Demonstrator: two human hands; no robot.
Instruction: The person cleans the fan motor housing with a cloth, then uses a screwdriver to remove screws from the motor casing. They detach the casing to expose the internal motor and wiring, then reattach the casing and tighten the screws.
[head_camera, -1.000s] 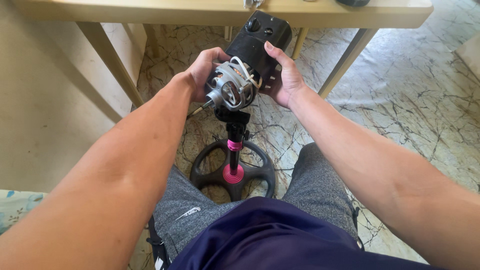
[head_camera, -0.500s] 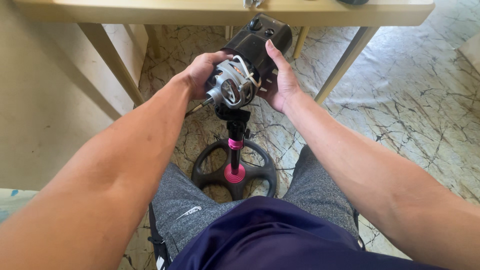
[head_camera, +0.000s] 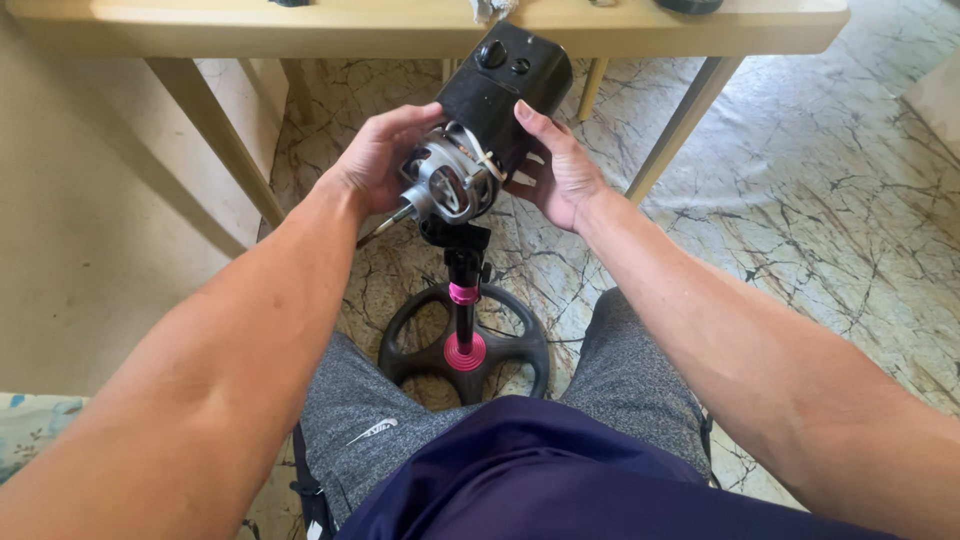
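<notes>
Propped on a black stand (head_camera: 463, 300) over the marble floor (head_camera: 800, 200), the black fan motor (head_camera: 490, 110) is cupped between left hand (head_camera: 380, 160) and right hand (head_camera: 560, 170), fingers spread; its shaft (head_camera: 385, 222) points lower-left, toward the wearer.

I see a bare, dull-grey metal motor (head_camera: 452, 183) with a glossy black plastic housing (head_camera: 505, 75) at its one o'clock; the marble-patterned floor (head_camera: 800, 200) looks smooth.
</notes>
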